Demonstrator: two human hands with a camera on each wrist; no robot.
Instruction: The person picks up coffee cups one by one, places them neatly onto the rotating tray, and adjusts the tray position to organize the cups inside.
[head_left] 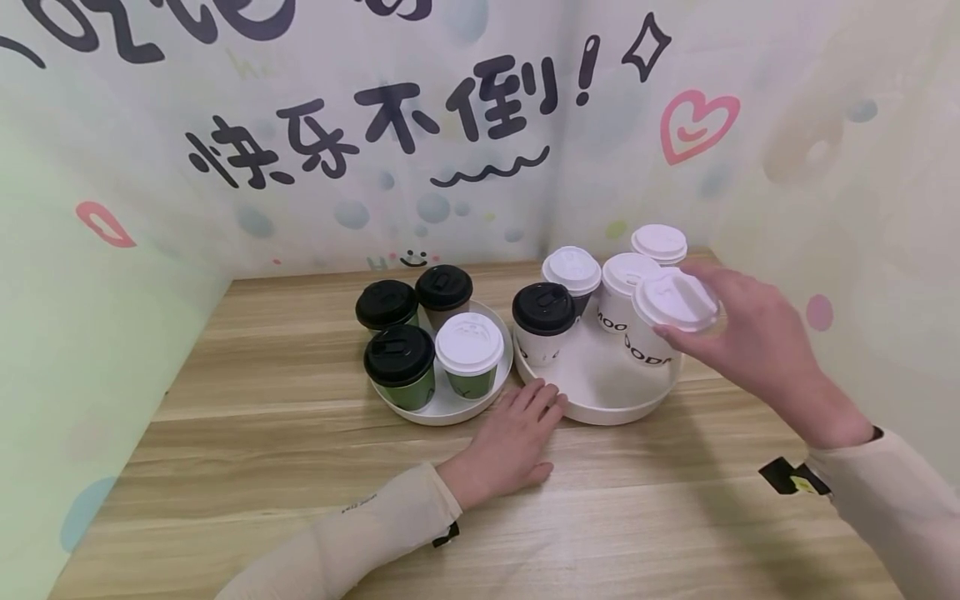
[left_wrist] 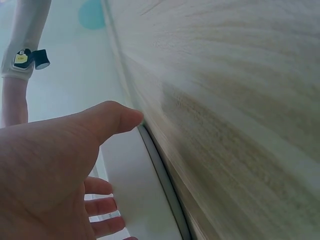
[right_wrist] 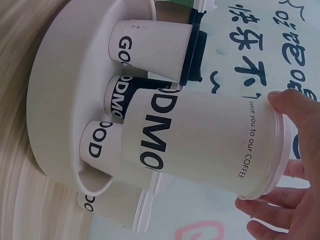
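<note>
My right hand [head_left: 765, 333] grips a white paper coffee cup [right_wrist: 195, 140] round its white lid [head_left: 677, 298]. The cup is over the right side of the larger white tray [head_left: 611, 414]. On that tray are a white cup with a black lid [head_left: 545, 310], a dark cup with a white lid [head_left: 572, 271] and a white cup with a white lid [right_wrist: 97, 147]. My left hand [head_left: 510, 442] rests at the tray's front left edge, its fingers extended against the outer wall, as the left wrist view also shows.
Left of it, a smaller round white tray [head_left: 431, 419] carries several cups, including a green one with a black lid [head_left: 401, 367] and a green one with a white lid [head_left: 470, 354]. Another white-lidded cup [head_left: 660, 242] stands farther back. A printed curtain [head_left: 450, 200] borders the wooden table [head_left: 285, 417].
</note>
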